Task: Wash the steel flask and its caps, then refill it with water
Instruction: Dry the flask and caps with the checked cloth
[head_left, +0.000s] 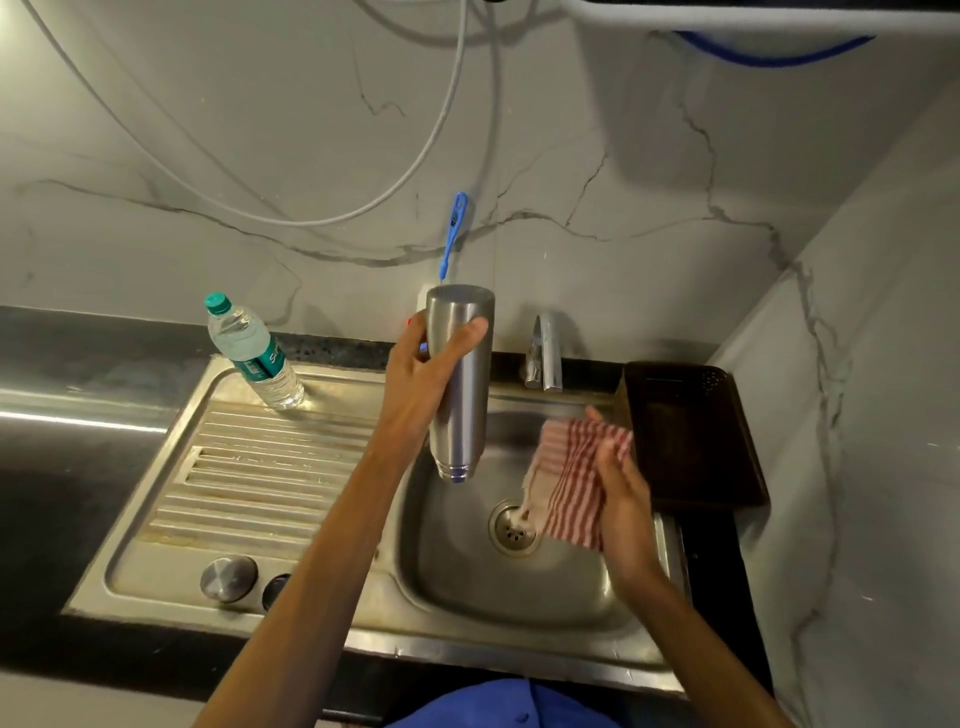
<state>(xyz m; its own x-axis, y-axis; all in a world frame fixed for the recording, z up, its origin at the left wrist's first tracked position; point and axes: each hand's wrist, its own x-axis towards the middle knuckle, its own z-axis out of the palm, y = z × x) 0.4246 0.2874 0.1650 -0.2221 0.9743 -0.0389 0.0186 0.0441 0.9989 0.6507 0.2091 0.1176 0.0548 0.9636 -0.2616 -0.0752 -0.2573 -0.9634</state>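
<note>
Steel flask (460, 384) drains upside down over the sink (545, 587), gripped in my left hand (415, 374); my right hand (621, 488) clutches the striped cloth (569, 480). Wiping it dry probably comes next.

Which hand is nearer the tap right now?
Right. The right hand, holding the striped cloth, is just below the tap; the left hand grips the flask further left.
</note>
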